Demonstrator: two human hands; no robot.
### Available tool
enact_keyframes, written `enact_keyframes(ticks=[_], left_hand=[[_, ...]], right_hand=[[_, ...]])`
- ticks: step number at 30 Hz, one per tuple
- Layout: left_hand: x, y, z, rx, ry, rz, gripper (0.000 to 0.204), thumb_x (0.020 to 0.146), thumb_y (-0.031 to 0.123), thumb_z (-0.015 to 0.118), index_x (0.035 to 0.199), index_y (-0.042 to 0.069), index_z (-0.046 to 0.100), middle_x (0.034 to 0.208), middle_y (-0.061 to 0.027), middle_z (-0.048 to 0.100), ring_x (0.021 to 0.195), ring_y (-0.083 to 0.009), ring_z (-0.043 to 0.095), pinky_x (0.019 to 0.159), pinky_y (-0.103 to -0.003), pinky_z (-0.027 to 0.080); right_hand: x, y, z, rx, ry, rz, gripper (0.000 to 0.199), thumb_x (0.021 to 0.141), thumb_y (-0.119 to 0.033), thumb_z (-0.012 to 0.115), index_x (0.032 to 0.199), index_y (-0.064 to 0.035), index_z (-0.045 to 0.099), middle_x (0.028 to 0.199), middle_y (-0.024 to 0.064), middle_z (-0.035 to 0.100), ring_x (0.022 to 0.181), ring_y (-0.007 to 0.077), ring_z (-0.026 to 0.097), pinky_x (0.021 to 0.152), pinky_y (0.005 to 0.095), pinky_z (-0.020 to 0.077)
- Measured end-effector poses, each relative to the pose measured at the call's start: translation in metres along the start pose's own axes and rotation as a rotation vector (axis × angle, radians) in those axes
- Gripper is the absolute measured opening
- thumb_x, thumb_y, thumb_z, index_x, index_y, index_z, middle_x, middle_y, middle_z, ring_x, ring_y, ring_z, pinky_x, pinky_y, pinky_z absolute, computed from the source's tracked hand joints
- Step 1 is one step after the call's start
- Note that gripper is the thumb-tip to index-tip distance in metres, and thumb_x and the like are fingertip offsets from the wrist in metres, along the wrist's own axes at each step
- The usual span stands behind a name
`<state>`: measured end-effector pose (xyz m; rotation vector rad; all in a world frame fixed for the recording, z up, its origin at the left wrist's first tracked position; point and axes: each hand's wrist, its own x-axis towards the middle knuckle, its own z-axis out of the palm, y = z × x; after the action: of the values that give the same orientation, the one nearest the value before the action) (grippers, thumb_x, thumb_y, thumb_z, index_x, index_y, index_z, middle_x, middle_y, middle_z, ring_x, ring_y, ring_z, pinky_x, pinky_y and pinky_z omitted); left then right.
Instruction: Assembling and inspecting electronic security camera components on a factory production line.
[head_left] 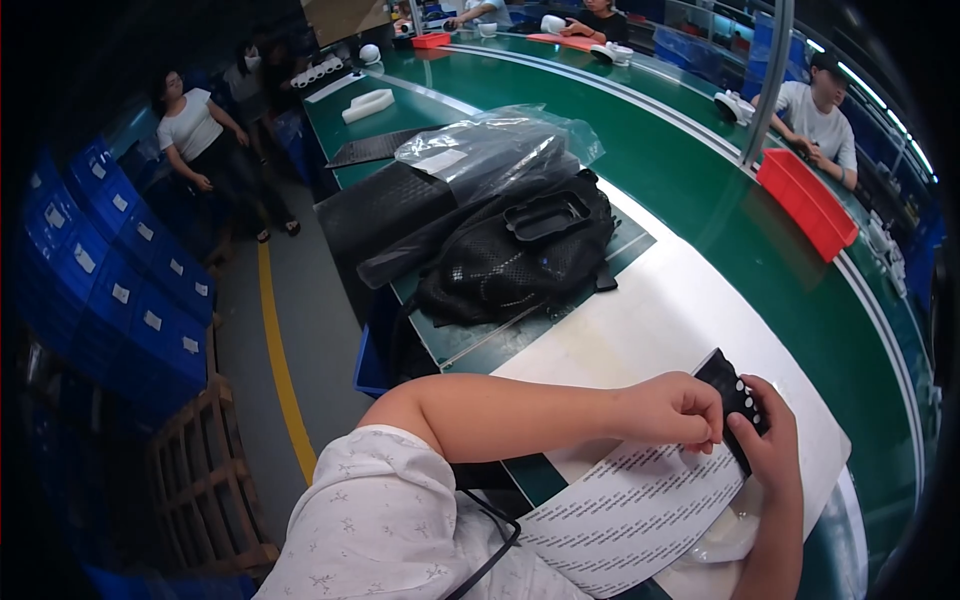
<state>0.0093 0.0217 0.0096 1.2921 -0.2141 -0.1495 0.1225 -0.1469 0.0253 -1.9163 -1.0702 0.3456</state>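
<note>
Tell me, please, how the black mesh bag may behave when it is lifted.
The black mesh bag would probably sag and change shape, since its surface looks soft and rumpled. The black tray-like piece on top might slide off, as no fastening shows. The bag's bulge suggests contents, so some weight seems likely.

The hands [768, 440] partly cover the black piece [727, 386]; the lower edge cuts off the right forearm [775, 545]; shadow obscures a person [250, 72] in the left background.
</note>
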Motion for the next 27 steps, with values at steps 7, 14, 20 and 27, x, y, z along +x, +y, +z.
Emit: enact_keyframes(ticks=[7, 14, 20, 27], left_hand=[[0.0003, -0.0006, -0.0026, 0.02, -0.015, -0.029, 0.013, 0.076, -0.001, 0.043, 0.08, -0.002, 0.056, 0.078, -0.0076, 0.059, 0.075, -0.0111, 0.058, 0.069, -0.023, 0.047], [0.0015, -0.0024, -0.0021, 0.003, -0.02, -0.026, 0.013, 0.076, -0.001, 0.043, 0.08, -0.002, 0.056, 0.078, -0.0078, 0.059, 0.073, -0.0114, 0.057, 0.068, -0.023, 0.047], [0.0014, -0.0027, -0.0021, -0.007, -0.021, -0.034, 0.011, 0.079, 0.0, 0.046, 0.084, -0.002, 0.056, 0.078, -0.0078, 0.059, 0.072, -0.0111, 0.057, 0.067, -0.023, 0.046], [0.0009, 0.0005, -0.0006, -0.011, -0.019, -0.007, 0.011, 0.083, 0.007, 0.05, 0.087, -0.001, 0.056, 0.077, -0.0067, 0.059, 0.07, -0.0101, 0.056, 0.064, -0.022, 0.045]], right_hand=[[0.0024, -0.0033, -0.0006, -0.008, -0.019, 0.007, 0.041, 0.067, -0.009, 0.062, 0.106, 0.0004, 0.05, 0.088, 0.0089, 0.055, 0.078, 0.0147, 0.052, 0.071, 0.0255, 0.0421], [0.0021, -0.002, -0.0013, -0.023, -0.016, -0.012, 0.041, 0.067, -0.009, 0.061, 0.105, 0.0006, 0.05, 0.089, 0.0095, 0.056, 0.079, 0.0152, 0.053, 0.073, 0.0255, 0.0421], [0.0017, -0.0013, -0.0005, -0.016, -0.013, -0.009, 0.041, 0.067, -0.009, 0.061, 0.105, 0.0009, 0.05, 0.089, 0.0097, 0.056, 0.08, 0.0154, 0.053, 0.073, 0.0256, 0.042], [0.0015, -0.0004, -0.0006, -0.029, -0.013, -0.019, 0.041, 0.067, -0.009, 0.061, 0.106, 0.0004, 0.05, 0.089, 0.0092, 0.056, 0.08, 0.0149, 0.052, 0.073, 0.0254, 0.0419]])
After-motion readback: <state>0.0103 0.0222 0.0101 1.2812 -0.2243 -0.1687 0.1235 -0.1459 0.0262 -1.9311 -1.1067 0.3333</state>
